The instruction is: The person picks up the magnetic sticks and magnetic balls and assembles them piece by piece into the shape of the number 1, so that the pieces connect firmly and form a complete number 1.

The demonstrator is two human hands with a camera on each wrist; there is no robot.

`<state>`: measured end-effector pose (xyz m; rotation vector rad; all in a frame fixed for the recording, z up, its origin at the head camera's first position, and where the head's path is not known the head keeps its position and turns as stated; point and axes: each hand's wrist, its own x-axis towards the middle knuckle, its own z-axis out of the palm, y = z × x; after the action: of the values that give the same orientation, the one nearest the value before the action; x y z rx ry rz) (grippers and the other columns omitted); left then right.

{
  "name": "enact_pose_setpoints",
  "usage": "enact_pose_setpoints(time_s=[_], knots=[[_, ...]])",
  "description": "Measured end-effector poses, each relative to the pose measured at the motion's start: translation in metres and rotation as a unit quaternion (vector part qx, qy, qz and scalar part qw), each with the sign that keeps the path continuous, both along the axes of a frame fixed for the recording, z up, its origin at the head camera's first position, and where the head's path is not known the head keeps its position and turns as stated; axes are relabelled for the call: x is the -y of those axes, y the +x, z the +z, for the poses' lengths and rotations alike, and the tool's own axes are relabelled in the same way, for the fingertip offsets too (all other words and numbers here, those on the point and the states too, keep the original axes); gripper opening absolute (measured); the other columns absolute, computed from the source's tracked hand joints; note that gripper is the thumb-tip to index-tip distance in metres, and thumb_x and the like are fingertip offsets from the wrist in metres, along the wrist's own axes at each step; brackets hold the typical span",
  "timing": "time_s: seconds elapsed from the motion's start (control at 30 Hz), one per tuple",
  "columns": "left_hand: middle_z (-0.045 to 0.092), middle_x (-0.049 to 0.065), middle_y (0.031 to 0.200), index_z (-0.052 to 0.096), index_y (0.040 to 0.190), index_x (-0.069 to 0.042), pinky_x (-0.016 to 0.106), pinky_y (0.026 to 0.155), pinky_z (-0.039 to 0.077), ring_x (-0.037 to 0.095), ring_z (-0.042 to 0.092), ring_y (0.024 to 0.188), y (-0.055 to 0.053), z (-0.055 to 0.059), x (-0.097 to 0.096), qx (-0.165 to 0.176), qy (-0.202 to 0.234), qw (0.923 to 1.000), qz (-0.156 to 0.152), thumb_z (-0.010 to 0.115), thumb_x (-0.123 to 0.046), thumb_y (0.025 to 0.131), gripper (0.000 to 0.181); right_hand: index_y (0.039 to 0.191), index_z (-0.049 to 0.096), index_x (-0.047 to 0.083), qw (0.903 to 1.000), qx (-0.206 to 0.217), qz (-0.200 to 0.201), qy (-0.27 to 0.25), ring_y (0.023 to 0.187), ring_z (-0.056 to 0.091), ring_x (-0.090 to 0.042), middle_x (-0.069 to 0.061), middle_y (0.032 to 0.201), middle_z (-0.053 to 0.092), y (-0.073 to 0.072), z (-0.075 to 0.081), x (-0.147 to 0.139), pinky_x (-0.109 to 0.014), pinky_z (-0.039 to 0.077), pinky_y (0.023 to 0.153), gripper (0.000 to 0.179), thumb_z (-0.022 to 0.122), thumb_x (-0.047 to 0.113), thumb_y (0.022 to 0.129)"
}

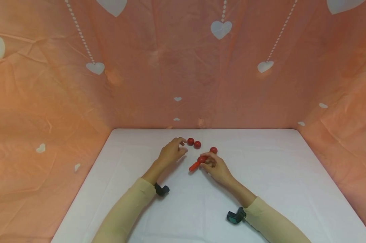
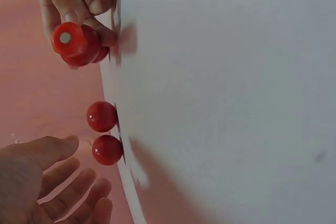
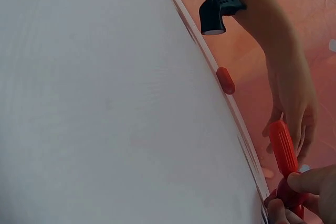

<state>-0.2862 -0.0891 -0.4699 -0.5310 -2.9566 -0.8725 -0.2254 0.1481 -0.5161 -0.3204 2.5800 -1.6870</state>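
My right hand (image 1: 217, 168) pinches a red ball (image 1: 201, 159) between thumb and fingers. From that ball a ribbed red rod (image 3: 283, 148) sticks out toward the front left; its tip has a small grey disc (image 2: 65, 38). On the far side, a second rod, mostly hidden by the fingers, leads to another red ball (image 1: 213, 150). My left hand (image 1: 171, 151) holds nothing, its fingers spread and slightly bent. Just beyond its fingertips, two loose red balls (image 1: 190, 141) (image 1: 197, 144) sit side by side on the white table.
The white tabletop (image 1: 183, 209) reaches back to an orange cloth (image 1: 183, 67) printed with pale hearts. In the right wrist view, a short red rod (image 3: 226, 81) shows near the table edge, below the left forearm. Each wrist carries a dark camera (image 1: 162, 190).
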Motion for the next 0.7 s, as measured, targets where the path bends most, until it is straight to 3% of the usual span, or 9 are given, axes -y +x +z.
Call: enact_pose_setpoints(time_s=[0.5,0.7], knots=[[0.064,0.014,0.139,0.057,0.148,-0.013,0.051,0.101,0.057,0.03,0.065,0.127,-0.02,-0.007,-0.013,-0.004,-0.031,0.9995,-0.006,0.075,-0.021,0.103,0.049,0.133,0.068,0.013,0.9999,0.003,0.009,-0.01,0.083,0.062,-0.019,-0.006,0.105,0.073,0.001,0.001,0.0,-0.024,0.053,0.063,0.037,0.079,0.01,0.098],[0.063,0.014,0.139,0.057,0.149,-0.012,0.051,0.104,0.056,0.03,0.064,0.128,-0.024,-0.007,-0.019,-0.002,-0.042,0.9991,-0.006,0.075,-0.017,0.102,0.05,0.132,0.069,0.013,0.9999,-0.003,0.011,-0.011,0.08,0.062,-0.018,-0.007,0.102,0.073,0.001,0.0,-0.001,-0.023,0.053,0.063,0.036,0.08,0.01,0.098]])
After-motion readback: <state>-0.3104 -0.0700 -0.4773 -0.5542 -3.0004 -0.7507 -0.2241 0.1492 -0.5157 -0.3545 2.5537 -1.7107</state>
